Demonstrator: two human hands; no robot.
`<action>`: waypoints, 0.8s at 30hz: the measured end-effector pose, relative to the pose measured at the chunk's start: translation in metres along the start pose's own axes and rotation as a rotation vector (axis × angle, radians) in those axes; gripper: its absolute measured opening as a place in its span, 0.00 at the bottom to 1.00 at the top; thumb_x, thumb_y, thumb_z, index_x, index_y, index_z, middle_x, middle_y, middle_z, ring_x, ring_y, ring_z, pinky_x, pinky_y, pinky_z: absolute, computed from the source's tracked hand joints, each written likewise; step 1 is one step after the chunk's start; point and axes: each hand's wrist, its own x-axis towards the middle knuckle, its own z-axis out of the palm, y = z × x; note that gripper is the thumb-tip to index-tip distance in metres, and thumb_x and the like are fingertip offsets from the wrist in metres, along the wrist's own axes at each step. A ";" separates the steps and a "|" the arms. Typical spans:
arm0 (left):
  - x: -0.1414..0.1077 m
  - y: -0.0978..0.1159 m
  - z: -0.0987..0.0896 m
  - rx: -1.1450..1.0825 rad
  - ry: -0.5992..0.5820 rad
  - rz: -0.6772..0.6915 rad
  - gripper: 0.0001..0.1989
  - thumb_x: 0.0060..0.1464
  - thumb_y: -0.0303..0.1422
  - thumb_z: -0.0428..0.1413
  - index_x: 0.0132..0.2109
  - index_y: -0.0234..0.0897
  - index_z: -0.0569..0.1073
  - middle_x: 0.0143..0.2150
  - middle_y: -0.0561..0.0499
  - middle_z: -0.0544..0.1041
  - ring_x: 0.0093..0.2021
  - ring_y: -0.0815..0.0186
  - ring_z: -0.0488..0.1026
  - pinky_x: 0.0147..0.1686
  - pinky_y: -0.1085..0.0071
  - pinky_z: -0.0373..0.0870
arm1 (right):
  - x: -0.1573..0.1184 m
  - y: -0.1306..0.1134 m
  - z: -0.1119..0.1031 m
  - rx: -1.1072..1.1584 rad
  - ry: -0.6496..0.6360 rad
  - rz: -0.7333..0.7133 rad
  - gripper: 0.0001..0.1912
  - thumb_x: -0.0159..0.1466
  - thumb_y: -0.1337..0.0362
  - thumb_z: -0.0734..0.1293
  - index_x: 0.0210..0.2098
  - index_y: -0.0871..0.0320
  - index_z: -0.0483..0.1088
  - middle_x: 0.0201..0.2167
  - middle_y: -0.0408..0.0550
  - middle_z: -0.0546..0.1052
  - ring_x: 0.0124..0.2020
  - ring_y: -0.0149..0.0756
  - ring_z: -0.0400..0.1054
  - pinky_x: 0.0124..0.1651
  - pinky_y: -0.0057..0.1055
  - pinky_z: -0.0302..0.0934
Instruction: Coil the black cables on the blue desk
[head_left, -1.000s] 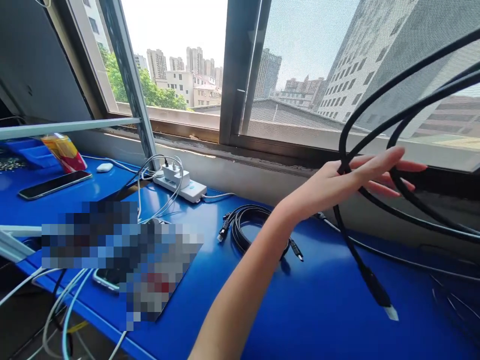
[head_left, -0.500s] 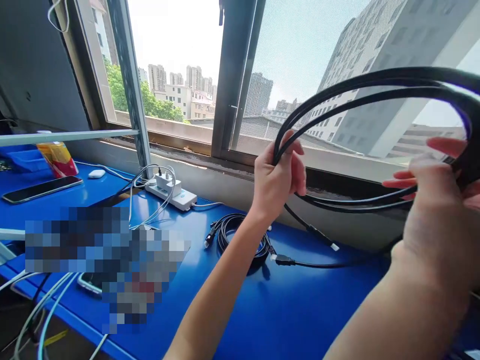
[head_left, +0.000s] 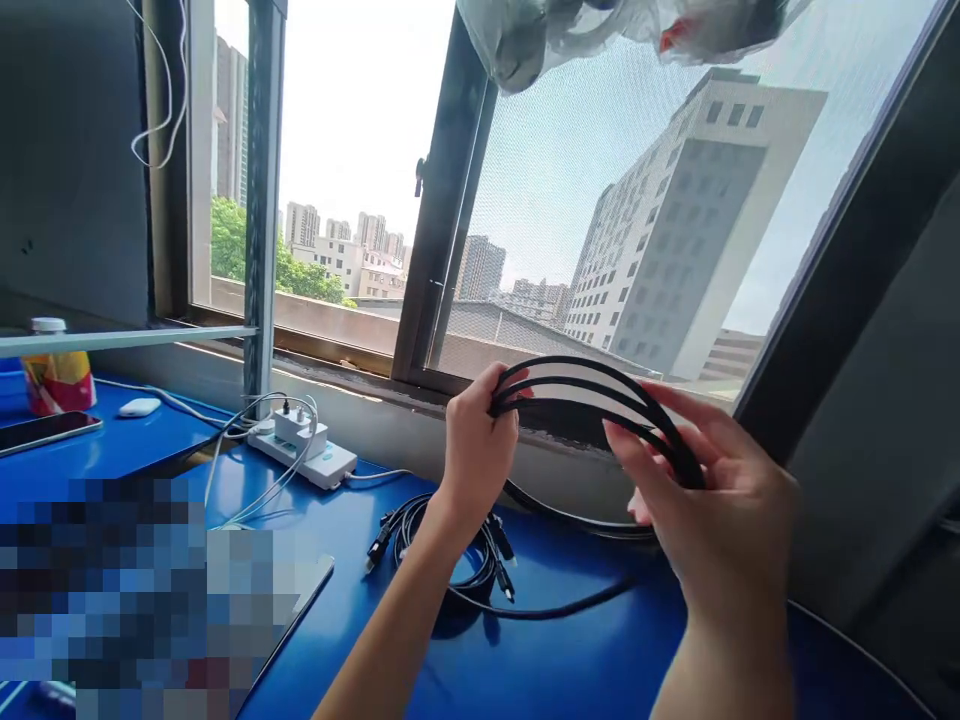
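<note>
Loops of a black cable (head_left: 574, 362) arch between my two hands above the table. My left hand (head_left: 480, 440) is closed round the strands at their left end. At the right, my right hand (head_left: 720, 500) curves round the bundled strands, with its thumb in front and its fingers behind. A lower part of the loop hangs behind the hands. On the blue table below lies a coil of thin black cable (head_left: 411, 530), with several plugs around it; my left forearm hides part of it. A cable end runs right from the coil, under my right hand.
A white power strip (head_left: 330, 465) with an adapter and cords stands at the wall. A metal shelf post (head_left: 259, 220) rises beside it. Phone (head_left: 49, 432), white case (head_left: 139, 407) and yellow-red container (head_left: 60, 375) lie left. Clear plastic bags (head_left: 517, 50) hang before the window.
My hands have come closer together and lower in view, so the cable loop is smaller and narrower. My right hand has moved left along it. The view has turned upward and right.
</note>
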 end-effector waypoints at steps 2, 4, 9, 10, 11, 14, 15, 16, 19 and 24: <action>0.000 0.002 0.000 -0.061 0.018 -0.060 0.09 0.43 0.21 0.45 0.24 0.38 0.66 0.12 0.62 0.56 0.14 0.76 0.55 0.17 0.79 0.55 | -0.005 -0.007 -0.002 0.078 -0.102 0.042 0.28 0.46 0.50 0.73 0.44 0.54 0.75 0.12 0.34 0.64 0.06 0.21 0.48 0.07 0.22 0.47; 0.000 0.004 0.001 -0.135 0.015 -0.126 0.07 0.45 0.24 0.46 0.24 0.38 0.65 0.12 0.62 0.56 0.12 0.77 0.52 0.14 0.79 0.51 | -0.011 -0.016 -0.003 0.121 -0.118 0.085 0.30 0.47 0.48 0.73 0.47 0.53 0.74 0.10 0.33 0.62 0.06 0.21 0.47 0.06 0.21 0.45; -0.006 -0.002 0.015 -0.248 -0.121 -0.269 0.11 0.49 0.40 0.50 0.25 0.38 0.66 0.11 0.62 0.57 0.10 0.76 0.53 0.12 0.78 0.49 | -0.021 -0.038 -0.003 0.118 0.150 0.140 0.30 0.46 0.49 0.74 0.46 0.56 0.75 0.10 0.35 0.62 0.06 0.20 0.47 0.06 0.19 0.39; -0.008 -0.006 0.020 -0.234 -0.127 -0.286 0.13 0.48 0.42 0.51 0.25 0.38 0.66 0.11 0.61 0.58 0.11 0.75 0.54 0.12 0.77 0.51 | -0.022 -0.041 -0.002 0.115 0.200 0.142 0.30 0.46 0.49 0.74 0.45 0.57 0.75 0.10 0.35 0.62 0.07 0.20 0.47 0.06 0.19 0.39; -0.010 -0.009 0.024 -0.200 -0.125 -0.302 0.14 0.48 0.44 0.51 0.24 0.38 0.65 0.11 0.61 0.58 0.11 0.75 0.56 0.14 0.77 0.54 | -0.023 -0.043 -0.001 0.107 0.244 0.147 0.30 0.46 0.49 0.74 0.45 0.57 0.76 0.11 0.36 0.63 0.07 0.20 0.47 0.06 0.20 0.40; -0.015 -0.018 0.033 0.015 -0.209 -0.391 0.19 0.51 0.45 0.48 0.19 0.38 0.64 0.12 0.57 0.61 0.14 0.73 0.61 0.20 0.75 0.61 | -0.024 -0.045 0.004 0.053 0.365 0.135 0.27 0.48 0.50 0.74 0.44 0.57 0.76 0.12 0.37 0.66 0.08 0.20 0.49 0.08 0.20 0.42; -0.016 -0.019 0.034 0.100 -0.271 -0.439 0.21 0.52 0.44 0.47 0.18 0.37 0.64 0.12 0.56 0.61 0.15 0.72 0.62 0.22 0.73 0.62 | -0.024 -0.045 0.006 0.031 0.400 0.118 0.26 0.49 0.50 0.73 0.44 0.56 0.76 0.13 0.37 0.68 0.09 0.20 0.49 0.09 0.20 0.43; -0.017 -0.020 0.034 0.178 -0.337 -0.483 0.22 0.53 0.44 0.46 0.16 0.37 0.64 0.12 0.55 0.62 0.15 0.71 0.63 0.24 0.72 0.64 | -0.025 -0.045 0.009 0.014 0.437 0.091 0.25 0.50 0.51 0.73 0.44 0.57 0.76 0.13 0.38 0.69 0.09 0.21 0.50 0.09 0.21 0.45; -0.019 -0.019 0.030 0.291 -0.565 -0.619 0.27 0.54 0.47 0.43 0.13 0.37 0.63 0.12 0.52 0.63 0.15 0.69 0.63 0.25 0.70 0.66 | -0.027 -0.045 0.018 0.015 0.519 -0.006 0.22 0.53 0.53 0.71 0.43 0.59 0.76 0.16 0.41 0.73 0.11 0.23 0.55 0.14 0.24 0.53; -0.022 -0.022 0.020 0.043 -0.863 -0.732 0.33 0.53 0.55 0.39 0.16 0.34 0.68 0.13 0.49 0.67 0.13 0.67 0.64 0.19 0.70 0.65 | -0.037 -0.047 0.032 -0.061 0.581 -0.205 0.11 0.54 0.58 0.71 0.31 0.59 0.78 0.22 0.46 0.77 0.16 0.31 0.67 0.21 0.29 0.61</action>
